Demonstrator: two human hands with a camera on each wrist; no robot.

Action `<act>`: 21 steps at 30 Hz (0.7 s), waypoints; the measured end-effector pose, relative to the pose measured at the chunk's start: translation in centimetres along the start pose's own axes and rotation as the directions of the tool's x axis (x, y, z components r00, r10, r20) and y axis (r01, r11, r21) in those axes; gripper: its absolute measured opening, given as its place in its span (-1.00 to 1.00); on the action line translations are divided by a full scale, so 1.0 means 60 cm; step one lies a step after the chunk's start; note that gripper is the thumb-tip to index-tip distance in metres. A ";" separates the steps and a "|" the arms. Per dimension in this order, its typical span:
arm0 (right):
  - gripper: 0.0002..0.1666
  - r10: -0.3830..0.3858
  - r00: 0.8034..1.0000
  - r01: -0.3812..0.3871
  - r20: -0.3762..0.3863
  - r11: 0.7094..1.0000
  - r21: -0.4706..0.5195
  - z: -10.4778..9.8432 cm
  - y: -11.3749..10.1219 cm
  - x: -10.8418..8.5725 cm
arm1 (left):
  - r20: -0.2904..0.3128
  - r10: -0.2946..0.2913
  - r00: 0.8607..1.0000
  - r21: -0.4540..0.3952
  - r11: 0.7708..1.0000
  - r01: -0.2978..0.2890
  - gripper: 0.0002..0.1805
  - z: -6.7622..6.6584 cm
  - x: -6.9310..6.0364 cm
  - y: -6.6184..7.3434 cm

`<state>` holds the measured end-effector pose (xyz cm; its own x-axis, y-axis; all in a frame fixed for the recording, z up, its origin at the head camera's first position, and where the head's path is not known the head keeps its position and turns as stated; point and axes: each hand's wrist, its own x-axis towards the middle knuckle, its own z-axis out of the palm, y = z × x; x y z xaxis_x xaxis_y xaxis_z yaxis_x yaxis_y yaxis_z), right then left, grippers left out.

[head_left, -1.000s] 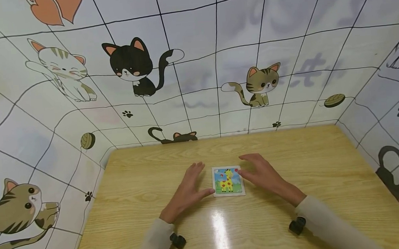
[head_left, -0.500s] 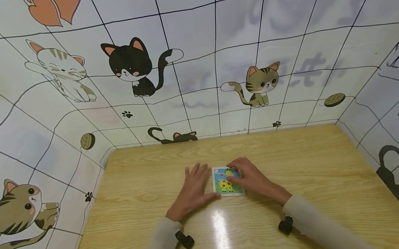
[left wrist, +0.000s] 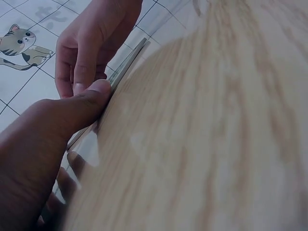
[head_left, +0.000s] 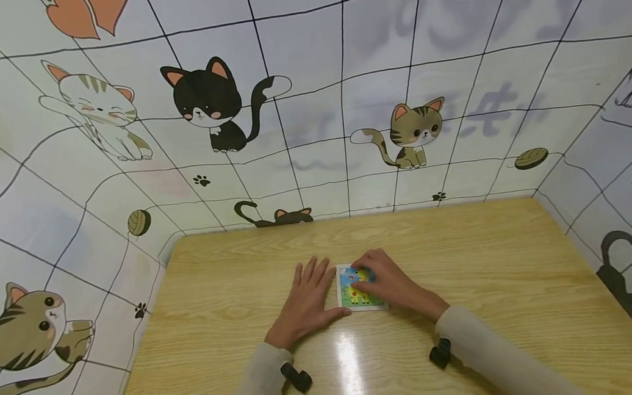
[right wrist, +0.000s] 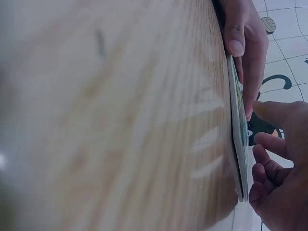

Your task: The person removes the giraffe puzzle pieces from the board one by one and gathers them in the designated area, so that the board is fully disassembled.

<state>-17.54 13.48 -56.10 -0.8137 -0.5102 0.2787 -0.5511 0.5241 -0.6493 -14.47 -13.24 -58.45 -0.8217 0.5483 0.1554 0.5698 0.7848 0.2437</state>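
Observation:
A small square giraffe picture puzzle (head_left: 345,293) with a white border lies flat on the wooden table. Its thin edge (right wrist: 235,115) shows in the right wrist view. My left hand (head_left: 308,301) lies to its left with fingers spread, and its thumb (left wrist: 98,89) rests on the near left edge. From the right, my right hand (head_left: 392,282) reaches over the picture and covers its right part. Its thumb and index finger are bent and apart, tips low over the giraffe. No piece shows lifted between them; whether the tips touch the surface is hard to tell.
The wooden table (head_left: 223,289) meets white walls (head_left: 316,124) printed with cartoon cats and grid lines at the back and sides. A black wrist camera (head_left: 297,377) is strapped at the left sleeve, another black camera (head_left: 440,353) at the right.
My right hand has moved left from the puzzle's right edge to over the picture. My left hand has shifted slightly right, its thumb now on the puzzle's edge. The puzzle stays in place.

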 end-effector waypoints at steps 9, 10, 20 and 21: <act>-0.57 0.087 0.991 -0.080 0.106 0.994 -0.071 -0.007 -0.012 0.021 | -0.018 -0.020 1.000 -0.001 1.000 0.020 0.13 0.010 0.002 0.007; -0.57 0.095 0.989 -0.086 0.115 0.993 -0.079 -0.008 -0.013 0.022 | -0.018 -0.022 1.000 0.001 1.000 0.022 0.13 0.010 0.001 0.007; -0.56 0.087 0.982 -0.054 0.168 0.980 -0.191 -0.007 -0.024 0.036 | -0.001 -0.044 0.999 0.004 0.999 0.044 0.14 0.012 0.000 0.002; -0.56 0.087 0.981 -0.050 0.174 0.977 -0.205 -0.007 -0.025 0.038 | -0.001 -0.045 0.999 0.000 0.999 0.045 0.14 0.012 0.000 0.002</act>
<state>-18.63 11.81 -54.19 -0.8139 -0.5734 0.0943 -0.5359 0.6779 -0.5033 -14.42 -12.93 -59.11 -0.8467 0.5117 0.1455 0.5319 0.8090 0.2502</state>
